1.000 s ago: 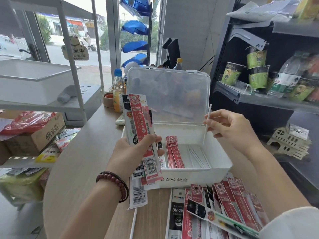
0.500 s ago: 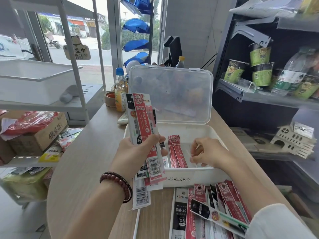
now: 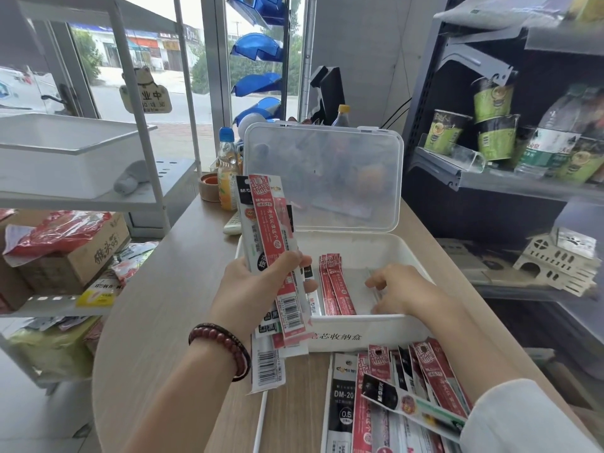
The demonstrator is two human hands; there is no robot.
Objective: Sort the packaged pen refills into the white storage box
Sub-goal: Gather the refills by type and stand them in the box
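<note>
Refill packs [image 3: 434, 380] cut off at bottom edge, shapes [image 3: 369, 179] behind frosted lid [image 3: 327, 148] blurred

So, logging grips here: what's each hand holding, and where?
The left hand grips a bundle of packaged pen refills at mid-length. The right hand is inside the white storage box; a hold cannot be told.

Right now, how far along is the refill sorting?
Early. Done: a few red refill packs lie in the open white storage box. In hand: the left hand grips a fanned bunch of packs; the right hand reaches into the box, grasp unclear. Left: that bunch plus the pile of packs on the table before the box.
</note>
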